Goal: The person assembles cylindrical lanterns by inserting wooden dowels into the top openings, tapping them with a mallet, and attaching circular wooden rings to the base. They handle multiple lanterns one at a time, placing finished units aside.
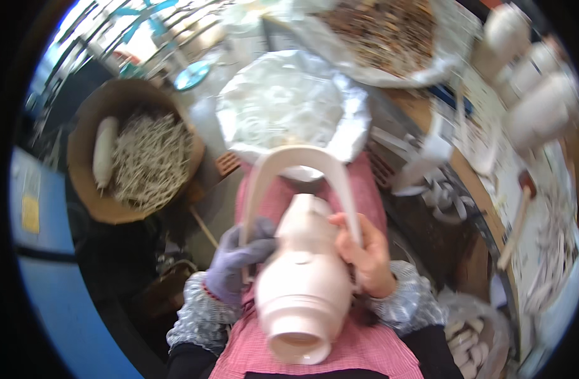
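A pale pink vacuum flask shell [305, 284] lies in my lap, its round open mouth toward me and its narrower end pointing away. Over its far end arches a curved carrying handle [302, 153] of the same colour. My left hand [239, 256], in a purple-grey glove, is closed around the handle's left arm beside the shell. On the other side my bare right hand [368, 256] grips the right arm, with fingers close to the shell's side. Whether the handle's ends sit in the shell is hidden by my hands and blurred.
Beyond my knees stands a white-lined container [283, 101] of translucent rings. A cardboard drum [81, 164] holds pale strips to the left. At the right, a bench carries a mallet [518, 221], loose strips and several white flask shells [542, 104]. A blue cabinet [49, 303] borders the left.
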A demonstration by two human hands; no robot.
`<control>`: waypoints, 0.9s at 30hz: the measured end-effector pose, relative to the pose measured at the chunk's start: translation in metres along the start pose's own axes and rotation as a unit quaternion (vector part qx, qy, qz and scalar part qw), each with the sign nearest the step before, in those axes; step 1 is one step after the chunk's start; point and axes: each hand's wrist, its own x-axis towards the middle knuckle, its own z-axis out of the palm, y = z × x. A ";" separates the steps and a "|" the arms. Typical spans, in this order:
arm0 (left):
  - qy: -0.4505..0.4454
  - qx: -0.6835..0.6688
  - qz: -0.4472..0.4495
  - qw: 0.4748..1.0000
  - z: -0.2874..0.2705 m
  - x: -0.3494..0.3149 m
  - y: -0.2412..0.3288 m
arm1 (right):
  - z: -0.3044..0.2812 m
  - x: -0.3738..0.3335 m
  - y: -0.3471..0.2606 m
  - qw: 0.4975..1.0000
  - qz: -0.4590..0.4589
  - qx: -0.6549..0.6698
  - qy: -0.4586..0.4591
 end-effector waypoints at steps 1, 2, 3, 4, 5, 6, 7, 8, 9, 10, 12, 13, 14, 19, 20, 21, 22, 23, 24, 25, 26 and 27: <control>0.023 -0.003 -0.006 1.000 0.002 -0.005 -0.005 | -0.010 -0.002 0.007 1.000 0.010 -0.012 -0.024; 0.041 -0.012 0.001 0.999 0.008 -0.009 -0.012 | -0.017 -0.003 0.010 0.999 -0.011 -0.008 -0.031; 0.024 0.008 0.021 0.999 0.013 -0.009 -0.014 | -0.022 -0.003 0.012 0.999 -0.028 -0.013 -0.030; 0.013 -0.015 0.041 0.999 0.019 -0.007 -0.016 | -0.029 -0.003 0.014 0.999 -0.040 -0.005 -0.030; 0.007 -0.038 0.060 0.997 0.022 -0.011 -0.020 | -0.028 -0.001 0.011 0.999 -0.025 0.006 -0.030; 0.007 -0.049 0.066 0.997 0.022 -0.013 -0.025 | -0.029 -0.002 0.009 0.999 -0.020 -0.008 -0.029; 0.000 -0.057 0.071 0.996 0.023 -0.012 -0.030 | -0.028 -0.002 0.008 0.999 -0.020 -0.023 -0.024; 0.003 -0.050 0.113 0.992 0.023 -0.010 -0.038 | -0.026 -0.003 0.009 0.999 -0.029 -0.026 -0.025; 0.007 -0.042 0.155 0.987 0.022 -0.007 -0.047 | -0.023 -0.003 0.010 0.998 -0.038 -0.029 -0.027; 0.011 -0.026 0.198 0.980 0.022 -0.006 -0.048 | -0.019 -0.001 0.012 0.996 -0.054 -0.068 -0.022; -0.011 -0.005 0.328 0.944 0.025 -0.010 -0.051 | -0.014 -0.008 0.018 0.994 -0.105 -0.009 -0.005; -0.005 0.063 0.395 0.917 0.018 -0.009 -0.045 | -0.005 -0.009 0.023 0.992 -0.124 0.027 -0.002; -0.037 0.099 0.443 0.890 0.005 -0.007 -0.037 | -0.014 -0.003 0.027 0.985 -0.151 0.047 -0.074; -0.049 -0.006 0.582 0.811 -0.031 -0.015 -0.005 | 0.032 0.067 0.010 0.933 -0.219 -0.266 -0.106; -0.090 -0.095 0.536 0.834 -0.035 -0.023 0.000 | 0.048 0.077 0.007 0.921 -0.180 -0.319 -0.133; -0.136 -0.185 0.481 0.846 -0.042 -0.031 0.002 | 0.054 0.085 0.009 0.905 -0.142 -0.371 -0.153; -0.191 -0.218 0.463 0.838 -0.052 -0.033 0.000 | 0.052 0.095 0.012 0.897 -0.112 -0.393 -0.166; -0.202 -0.122 0.538 0.809 -0.081 -0.028 -0.006 | 0.046 0.106 0.012 0.895 -0.088 -0.404 -0.164; -0.171 0.013 0.558 0.812 -0.118 -0.043 -0.007 | 0.033 0.123 0.013 0.899 -0.068 -0.400 -0.163; -0.167 0.142 0.574 0.789 -0.152 -0.042 0.000 | 0.013 0.132 0.001 0.912 -0.062 -0.389 -0.118; -0.096 0.171 0.428 0.882 -0.179 -0.060 -0.012 | -0.010 0.139 -0.010 0.927 -0.061 -0.362 -0.070; 0.037 0.233 0.402 0.885 -0.223 -0.064 -0.038 | -0.029 0.153 -0.017 0.943 -0.061 -0.324 -0.039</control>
